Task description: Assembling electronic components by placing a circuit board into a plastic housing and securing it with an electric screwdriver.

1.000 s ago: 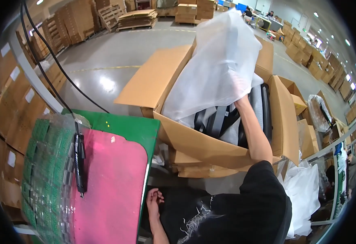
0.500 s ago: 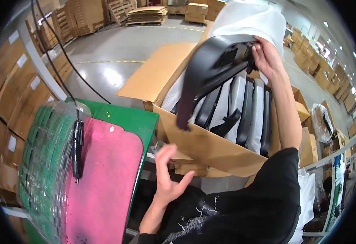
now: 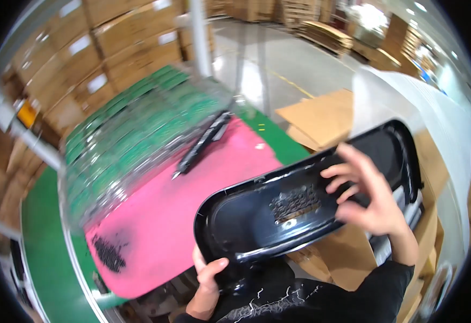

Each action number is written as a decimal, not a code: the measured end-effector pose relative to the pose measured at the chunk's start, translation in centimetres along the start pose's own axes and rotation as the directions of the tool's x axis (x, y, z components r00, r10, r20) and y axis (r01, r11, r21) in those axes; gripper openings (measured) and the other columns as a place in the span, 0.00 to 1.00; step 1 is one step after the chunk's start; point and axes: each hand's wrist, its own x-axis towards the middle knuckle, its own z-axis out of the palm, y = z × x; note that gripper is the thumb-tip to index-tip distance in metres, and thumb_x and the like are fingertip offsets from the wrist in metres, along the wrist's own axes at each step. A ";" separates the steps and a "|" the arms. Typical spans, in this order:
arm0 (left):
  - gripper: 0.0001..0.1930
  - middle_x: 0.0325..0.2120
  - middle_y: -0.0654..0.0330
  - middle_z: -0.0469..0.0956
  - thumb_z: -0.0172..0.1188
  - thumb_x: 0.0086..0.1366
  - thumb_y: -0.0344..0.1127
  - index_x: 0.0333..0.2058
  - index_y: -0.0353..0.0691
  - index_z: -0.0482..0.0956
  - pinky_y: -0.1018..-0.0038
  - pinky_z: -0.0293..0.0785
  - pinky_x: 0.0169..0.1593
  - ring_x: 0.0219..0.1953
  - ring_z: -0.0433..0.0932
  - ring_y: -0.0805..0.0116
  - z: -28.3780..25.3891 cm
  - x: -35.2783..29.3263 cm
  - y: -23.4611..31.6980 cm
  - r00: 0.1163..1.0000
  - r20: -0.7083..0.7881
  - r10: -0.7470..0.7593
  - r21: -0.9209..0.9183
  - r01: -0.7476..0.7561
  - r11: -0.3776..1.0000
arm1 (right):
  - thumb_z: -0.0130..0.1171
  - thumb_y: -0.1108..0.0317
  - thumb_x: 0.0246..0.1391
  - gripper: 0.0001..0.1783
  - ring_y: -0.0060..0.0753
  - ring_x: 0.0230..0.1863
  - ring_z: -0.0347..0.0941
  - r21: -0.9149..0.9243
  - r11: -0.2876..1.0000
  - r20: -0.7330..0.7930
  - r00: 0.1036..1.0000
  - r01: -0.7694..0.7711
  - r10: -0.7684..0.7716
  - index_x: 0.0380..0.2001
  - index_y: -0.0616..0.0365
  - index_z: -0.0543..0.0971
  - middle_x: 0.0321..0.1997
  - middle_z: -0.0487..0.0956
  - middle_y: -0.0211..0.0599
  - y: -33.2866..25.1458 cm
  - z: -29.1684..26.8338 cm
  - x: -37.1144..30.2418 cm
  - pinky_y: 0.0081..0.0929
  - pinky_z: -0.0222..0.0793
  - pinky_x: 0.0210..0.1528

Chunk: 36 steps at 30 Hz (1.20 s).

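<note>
A long, shallow black plastic shell (image 3: 241,215) with a raised rim slants above the pink mat (image 3: 165,210). My left hand (image 3: 207,277) grips its lower left end, with the thumb over the edge. Over the shell's right half is my right hand (image 3: 367,196), fingers spread and apart, holding nothing. A patch of small dark bumps with a brownish strip lies in the shell's middle, too blurred to make out. Behind the shell, a black inline electric screwdriver (image 3: 203,142) lies across the mat's far side, beside clear plastic trays (image 3: 138,140) with green showing through.
Small black pieces (image 3: 109,253) are heaped on the mat's near left corner. At right stands an open carton (image 3: 348,253) with white foam wrapping (image 3: 408,102) at its far side. Stacked cartons (image 3: 133,32) rise behind the green bench (image 3: 41,215).
The black shell has come out from above the carton to over the mat, its hollow side now facing me. My left hand has taken hold of it; my right hand has let go.
</note>
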 end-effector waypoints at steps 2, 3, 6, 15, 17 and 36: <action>0.36 0.35 0.38 0.77 0.55 0.45 0.35 0.55 0.23 0.63 0.63 0.83 0.20 0.22 0.81 0.48 -1.7 -1.5 1.2 0.981 -0.148 0.125 -0.018 -0.129 0.991 | 0.75 0.55 0.40 0.50 0.53 0.67 0.62 -0.387 0.840 0.450 0.872 0.382 -0.189 0.65 0.54 0.63 0.69 0.62 0.54 0.0 1.8 2.9 0.45 0.60 0.67; 0.39 0.43 0.41 0.76 0.56 0.42 0.31 0.58 0.26 0.61 0.60 0.84 0.42 0.40 0.81 0.49 -2.2 -2.8 2.7 0.984 -0.174 0.038 -0.098 -0.055 0.994 | 0.74 0.57 0.39 0.49 0.48 0.67 0.62 -0.465 0.763 0.576 0.808 0.448 -0.124 0.65 0.52 0.64 0.69 0.62 0.49 -0.1 3.1 3.7 0.44 0.58 0.67; 0.37 0.41 0.34 0.74 0.55 0.47 0.31 0.58 0.26 0.58 0.59 0.85 0.26 0.31 0.82 0.44 -4.6 -5.4 4.9 0.959 -0.281 0.022 -0.117 -0.057 0.991 | 0.62 0.67 0.46 0.36 0.41 0.68 0.63 -0.531 0.464 0.676 0.685 0.709 -0.273 0.62 0.49 0.68 0.69 0.65 0.39 2.0 7.1 6.6 0.42 0.59 0.67; 0.34 0.25 0.49 0.82 0.62 0.61 0.42 0.62 0.36 0.61 0.59 0.78 0.32 0.28 0.84 0.50 -7.8 -3.1 14.6 0.912 -0.409 0.041 0.912 0.407 0.050 | 0.61 0.66 0.50 0.11 0.40 0.55 0.76 -0.225 0.448 0.694 0.465 0.865 -0.550 0.37 0.55 0.78 0.50 0.80 0.37 5.6 13.7 15.6 0.33 0.79 0.45; 0.24 0.17 0.55 0.79 0.63 0.61 0.43 0.52 0.36 0.71 0.58 0.76 0.28 0.21 0.80 0.51 -8.2 -2.2 15.2 0.912 -0.251 0.324 0.931 0.319 -0.177 | 0.69 0.64 0.44 0.14 0.43 0.45 0.79 -0.205 0.726 0.742 0.588 0.657 -0.322 0.35 0.55 0.79 0.39 0.82 0.38 3.5 13.5 18.3 0.36 0.77 0.41; 0.08 0.31 0.58 0.76 0.63 0.57 0.36 0.31 0.38 0.77 0.64 0.75 0.45 0.40 0.77 0.58 -12.7 10.8 13.4 0.864 0.503 0.028 0.813 -0.462 -0.355 | 0.52 0.72 0.56 0.25 0.39 0.71 0.56 -0.940 0.263 0.187 0.974 0.215 -0.128 0.58 0.51 0.71 0.71 0.60 0.36 12.3 17.8 49.8 0.44 0.64 0.63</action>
